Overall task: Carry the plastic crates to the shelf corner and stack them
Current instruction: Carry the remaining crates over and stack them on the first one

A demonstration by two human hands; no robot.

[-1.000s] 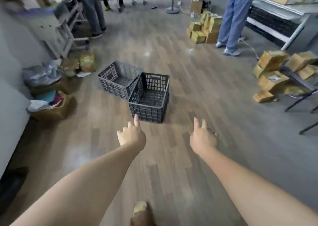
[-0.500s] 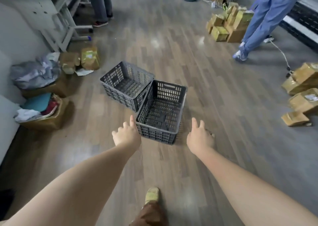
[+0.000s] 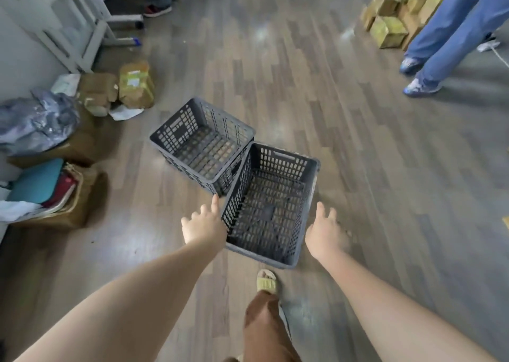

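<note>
Two empty dark grey slatted plastic crates stand on the wooden floor, touching at a corner. The near crate (image 3: 271, 204) lies straight in front of me; the far crate (image 3: 201, 145) sits behind it to the left. My left hand (image 3: 203, 224) hovers at the near crate's left wall, fingers spread, holding nothing. At the crate's right wall is my right hand (image 3: 325, 235), also open and empty. Whether either hand touches the crate is unclear.
Cardboard boxes, bags and cloth (image 3: 46, 174) pile up along the left wall under a white frame (image 3: 82, 28). A person in blue trousers (image 3: 446, 36) stands at the upper right beside yellow-brown boxes (image 3: 388, 31). Another person's shoe (image 3: 157, 9) is at the top. My own foot (image 3: 267, 280) is below the crate.
I have walked up to the crates; they moved from mid-frame to just before my hands. Both hands now flank the near crate.
</note>
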